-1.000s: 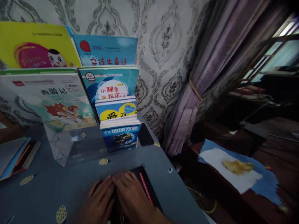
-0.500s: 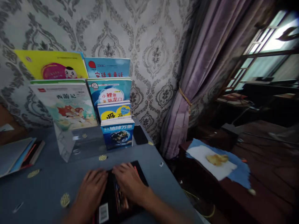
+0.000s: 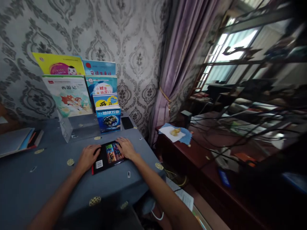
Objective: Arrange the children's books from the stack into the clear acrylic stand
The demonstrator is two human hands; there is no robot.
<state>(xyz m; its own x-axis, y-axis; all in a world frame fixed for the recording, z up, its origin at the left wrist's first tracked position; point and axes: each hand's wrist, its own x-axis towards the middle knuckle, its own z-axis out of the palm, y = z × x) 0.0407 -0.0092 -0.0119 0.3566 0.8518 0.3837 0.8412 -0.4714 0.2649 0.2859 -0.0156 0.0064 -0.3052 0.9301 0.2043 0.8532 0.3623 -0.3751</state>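
Observation:
A black book (image 3: 107, 165) lies flat on the blue-grey table, its back cover up with a white barcode and colourful pictures. My left hand (image 3: 89, 156) rests over its left edge, fingers stretched forward. On the right part of the cover my right hand (image 3: 126, 147) lies flat with its fingers spread. Beyond them a clear display stand (image 3: 64, 127) holds several upright picture books, among them a white-covered one (image 3: 72, 100) and a blue one with a globe (image 3: 108, 122). A black phone (image 3: 127, 123) lies beside the stand.
A stack of books (image 3: 18, 140) lies at the table's left. To the right, past a gap, a dark red desk (image 3: 177, 151) bears a blue cloth (image 3: 185, 135), white paper and tangled cables. A tied purple curtain (image 3: 165, 86) hangs by the wall.
The view has shifted right and drawn back, so more of the table and the right-hand desk shows. Both hands remain on the black book.

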